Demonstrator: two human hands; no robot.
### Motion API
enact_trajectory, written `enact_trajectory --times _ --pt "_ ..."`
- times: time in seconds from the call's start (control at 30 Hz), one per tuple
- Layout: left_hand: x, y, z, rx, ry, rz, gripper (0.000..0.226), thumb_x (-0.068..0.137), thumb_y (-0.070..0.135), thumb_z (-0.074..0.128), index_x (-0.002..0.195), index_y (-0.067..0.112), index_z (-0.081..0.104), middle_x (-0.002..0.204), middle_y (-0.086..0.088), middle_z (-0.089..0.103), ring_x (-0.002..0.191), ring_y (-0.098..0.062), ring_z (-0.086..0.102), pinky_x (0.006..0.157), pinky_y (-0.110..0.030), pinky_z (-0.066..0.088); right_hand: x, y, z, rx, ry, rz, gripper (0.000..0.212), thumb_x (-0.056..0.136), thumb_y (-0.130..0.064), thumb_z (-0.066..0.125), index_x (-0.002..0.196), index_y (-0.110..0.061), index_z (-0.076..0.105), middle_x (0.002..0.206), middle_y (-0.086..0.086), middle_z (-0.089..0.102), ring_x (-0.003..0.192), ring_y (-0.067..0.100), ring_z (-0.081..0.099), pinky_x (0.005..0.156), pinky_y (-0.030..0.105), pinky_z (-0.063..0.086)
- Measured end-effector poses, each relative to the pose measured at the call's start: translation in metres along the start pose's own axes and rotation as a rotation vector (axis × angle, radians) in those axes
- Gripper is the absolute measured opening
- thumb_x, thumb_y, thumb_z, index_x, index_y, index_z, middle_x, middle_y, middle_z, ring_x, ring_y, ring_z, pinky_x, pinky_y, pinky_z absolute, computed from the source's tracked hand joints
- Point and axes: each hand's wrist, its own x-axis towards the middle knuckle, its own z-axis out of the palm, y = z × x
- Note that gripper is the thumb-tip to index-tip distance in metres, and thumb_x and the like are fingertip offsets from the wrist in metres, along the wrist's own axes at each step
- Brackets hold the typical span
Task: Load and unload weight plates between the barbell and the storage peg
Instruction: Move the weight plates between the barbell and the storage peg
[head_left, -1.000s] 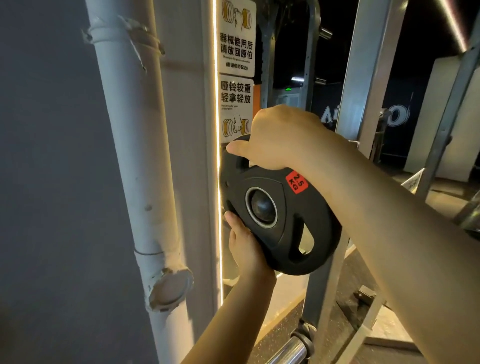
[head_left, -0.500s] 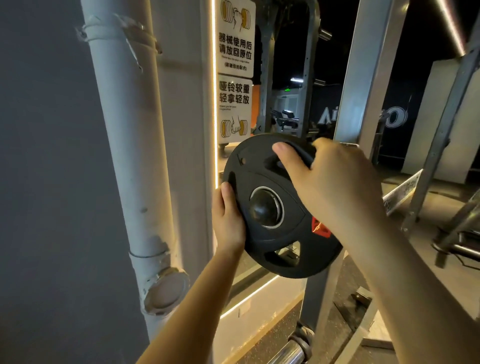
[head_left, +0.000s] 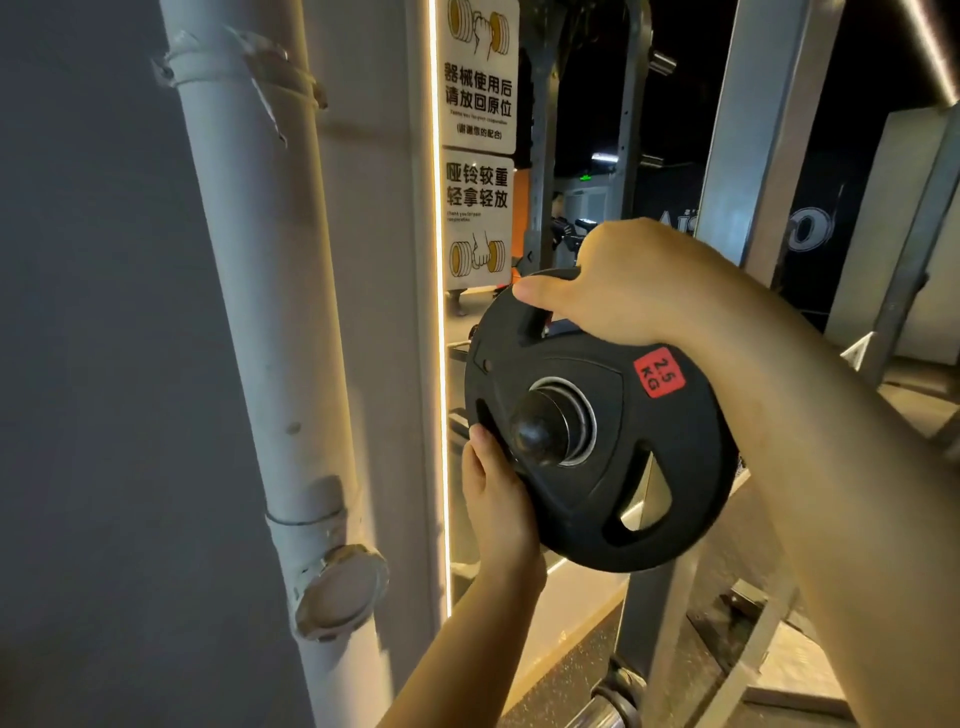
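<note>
A black 2.5 kg weight plate (head_left: 597, 499) with a red label sits around the storage peg (head_left: 537, 428), whose black rounded end pokes out through the plate's steel-ringed centre hole. My right hand (head_left: 623, 286) grips the plate's top rim, fingers curled through the upper grip slot. My left hand (head_left: 496, 499) holds the lower left rim from behind, thumb on the front edge. The chrome barbell sleeve (head_left: 602, 714) shows at the bottom edge.
A white vertical pipe (head_left: 270, 312) with a capped branch stands close on the left against a grey wall. Signs (head_left: 478, 156) hang beside a glowing light strip. Grey rack uprights (head_left: 753, 130) rise behind the plate; the rack's base frame lies on the floor at lower right.
The plate has turned back on the peg: the red label went from lower right to upper right. My right hand moved to the top slot, my left hand slid lower.
</note>
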Motion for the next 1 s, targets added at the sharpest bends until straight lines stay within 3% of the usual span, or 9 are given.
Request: enact_trajectory --times 0.1,0.3,0.4,0.5,0.63,0.7,0.83,0.93,1.0 --pt "0.006 0.006 -0.003 0.062 -0.04 0.055 0.032 0.101 0.045 0.033 0.098 0.028 0.059 0.092 0.004 0.066 0.085 -0.005 0.063 0.066 -0.019 0.045 -0.007 0.009 0.007 0.062 0.096 0.002 0.057 0.091 -0.062 0.046 0.06 -0.017 0.03 0.058 0.0 0.031 0.051 0.013 0.029 0.048 0.028 0.021" --pt "0.021 0.02 -0.005 0.222 -0.125 0.186 0.04 0.101 0.047 0.029 0.11 0.017 0.055 0.101 -0.003 0.061 0.098 -0.015 0.059 0.089 -0.031 0.044 -0.031 0.022 0.025 0.138 0.299 0.039 0.053 0.091 -0.064 0.041 0.066 -0.017 0.042 0.057 -0.001 0.042 0.052 0.013 0.04 0.048 0.026 0.025" --pt "0.021 0.03 -0.003 0.223 -0.168 0.18 0.043 0.101 0.047 0.026 0.122 0.018 0.051 0.111 -0.001 0.061 0.102 -0.011 0.058 0.086 -0.026 0.044 -0.042 0.024 0.032 0.171 0.368 0.043 0.049 0.09 -0.064 0.037 0.068 -0.02 0.043 0.054 -0.005 0.04 0.05 0.006 0.039 0.048 0.023 0.024" --pt "0.026 0.03 -0.001 0.224 -0.154 0.219 0.043 0.098 0.049 0.029 0.115 0.02 0.055 0.104 0.003 0.062 0.094 -0.005 0.059 0.077 -0.019 0.043 -0.046 0.025 0.036 0.178 0.398 0.049 0.046 0.088 -0.064 0.033 0.069 -0.023 0.041 0.052 -0.009 0.037 0.048 0.002 0.037 0.048 0.02 0.024" --pt "0.033 0.019 -0.001 0.213 -0.097 0.307 0.061 0.09 0.058 0.035 0.113 0.005 0.057 0.089 0.003 0.06 0.088 -0.014 0.058 0.086 -0.032 0.045 -0.044 0.024 0.033 0.206 0.362 0.028 0.043 0.085 -0.065 0.034 0.065 -0.027 0.036 0.049 -0.009 0.035 0.045 0.0 0.035 0.047 0.018 0.021" --pt "0.033 0.017 -0.001 0.175 -0.089 0.306 0.055 0.087 0.059 0.037 0.107 0.013 0.061 0.087 0.004 0.065 0.086 -0.01 0.062 0.082 -0.029 0.045 -0.042 0.025 0.031 0.201 0.334 0.024 0.043 0.082 -0.066 0.034 0.067 -0.026 0.039 0.051 -0.009 0.037 0.047 0.001 0.037 0.046 0.018 0.023" --pt "0.024 0.009 0.0 0.115 -0.052 0.162 0.038 0.096 0.053 0.037 0.104 0.028 0.064 0.088 0.012 0.072 0.085 -0.001 0.068 0.082 -0.03 0.048 -0.026 0.024 0.021 0.161 0.234 0.021 0.052 0.087 -0.065 0.041 0.068 -0.017 0.047 0.057 -0.001 0.044 0.052 0.011 0.043 0.048 0.026 0.027" --pt "0.016 0.001 0.003 0.088 -0.006 0.065 0.035 0.098 0.05 0.04 0.107 0.028 0.066 0.093 0.007 0.073 0.096 -0.01 0.067 0.085 -0.032 0.048 -0.008 0.022 0.012 0.132 0.129 0.016 0.053 0.088 -0.063 0.048 0.066 -0.015 0.046 0.058 0.001 0.042 0.052 0.014 0.04 0.049 0.028 0.026" --pt "0.012 0.0 0.003 0.067 0.0 0.005 0.036 0.099 0.05 0.041 0.113 0.027 0.064 0.102 0.003 0.072 0.105 -0.017 0.063 0.095 -0.038 0.047 -0.002 0.019 0.011 0.113 0.085 0.019 0.054 0.087 -0.063 0.05 0.066 -0.014 0.045 0.059 0.002 0.042 0.053 0.015 0.04 0.049 0.028 0.026"
